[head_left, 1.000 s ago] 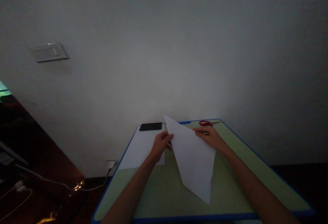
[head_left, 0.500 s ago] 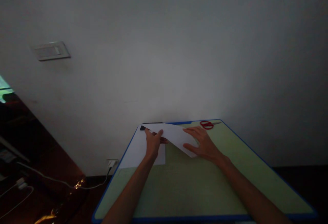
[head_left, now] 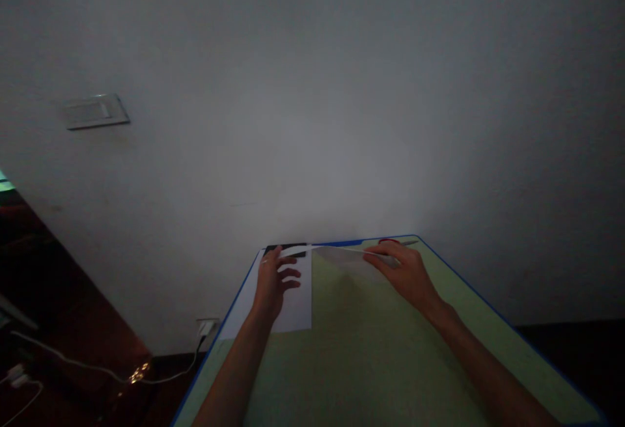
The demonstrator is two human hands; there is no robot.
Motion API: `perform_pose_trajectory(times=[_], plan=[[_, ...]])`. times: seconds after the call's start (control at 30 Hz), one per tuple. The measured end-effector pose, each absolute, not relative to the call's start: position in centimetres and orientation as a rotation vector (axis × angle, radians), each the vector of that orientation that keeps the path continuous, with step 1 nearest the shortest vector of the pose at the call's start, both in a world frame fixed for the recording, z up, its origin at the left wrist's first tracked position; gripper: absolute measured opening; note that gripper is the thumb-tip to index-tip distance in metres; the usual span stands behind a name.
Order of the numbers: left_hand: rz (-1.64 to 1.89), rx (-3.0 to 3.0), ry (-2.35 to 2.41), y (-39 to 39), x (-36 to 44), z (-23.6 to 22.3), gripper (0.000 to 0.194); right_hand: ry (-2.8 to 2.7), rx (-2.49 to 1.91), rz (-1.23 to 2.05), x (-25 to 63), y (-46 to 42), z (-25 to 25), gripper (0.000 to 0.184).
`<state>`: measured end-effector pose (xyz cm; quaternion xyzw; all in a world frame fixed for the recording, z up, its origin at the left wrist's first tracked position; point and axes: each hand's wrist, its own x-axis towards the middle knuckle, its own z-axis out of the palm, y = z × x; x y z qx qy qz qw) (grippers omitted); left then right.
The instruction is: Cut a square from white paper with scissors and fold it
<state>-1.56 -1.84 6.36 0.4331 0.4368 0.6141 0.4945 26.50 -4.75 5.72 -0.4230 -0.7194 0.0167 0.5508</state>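
A white sheet of paper [head_left: 336,249] is raised above the far end of the table and seen almost edge-on, bowed up slightly in the middle. My left hand [head_left: 271,284] pinches its left end between thumb and forefinger, with the other fingers spread below. At the right end, my right hand [head_left: 407,275] has closed its fingertips on the paper. Under the left hand, another white sheet [head_left: 295,310] lies flat on the table. A flat dark object [head_left: 297,250] sits at the back left edge, partly covered. Red-handled scissors [head_left: 389,241] lie behind the right hand, mostly hidden.
The pale green table [head_left: 361,355] has a blue rim and stands against a grey wall [head_left: 312,101]. A wall socket [head_left: 206,326] with a plugged-in cable is left of the table. A switch plate [head_left: 96,112] is higher up.
The held sheet has been lifted and levelled from a slant to nearly edge-on. My left hand has moved left, and my right hand has closed on the paper. The view has tilted up slightly.
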Motion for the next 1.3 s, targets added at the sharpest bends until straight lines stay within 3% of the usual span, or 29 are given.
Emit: perform_pose_trajectory(times=[0.1, 0.2, 0.33, 0.43, 0.57, 0.67, 0.9, 1.0, 1.3], plan=[[1.822, 1.152, 1.278, -3.0, -3.8, 8.8, 0.05, -1.747, -1.069, 0.193, 28.3, -6.3, 9.0, 0.024], [1.93, 1.669, 1.433, -4.8, -4.8, 12.9, 0.043, -1.843, -1.096, 0.304, 29.5, -7.9, 12.1, 0.028], [1.446, 2.442, 1.108, -7.7, -2.1, 18.5, 0.026, -2.023, -1.056, 0.378, 29.6, -9.8, 15.1, 0.025], [1.06, 2.645, 0.812, -8.9, 1.3, 20.6, 0.02, -2.116, -1.041, 0.353, 29.1, -11.0, 16.4, 0.023], [0.583, 2.636, 0.718, -9.4, 3.7, 20.5, 0.018, -2.183, -1.05, 0.318, 29.2, -12.0, 17.3, 0.021], [0.597, 2.589, 0.749, -9.4, 3.8, 19.6, 0.021, -2.211, -1.063, 0.286, 29.7, -12.3, 17.5, 0.021], [0.558, 2.667, 0.721, -9.1, 4.3, 18.3, 0.025, -2.34, -0.946, -0.222, 27.9, -12.6, 17.3, 0.019], [0.511, 2.737, 0.719, -9.2, 4.7, 18.3, 0.026, -2.418, -0.899, -0.236, 26.8, -12.8, 17.5, 0.01], [0.512, 2.793, 0.73, -10.1, 4.4, 18.5, 0.022, -2.486, -0.892, -0.12, 26.6, -12.8, 17.6, 0.007]])
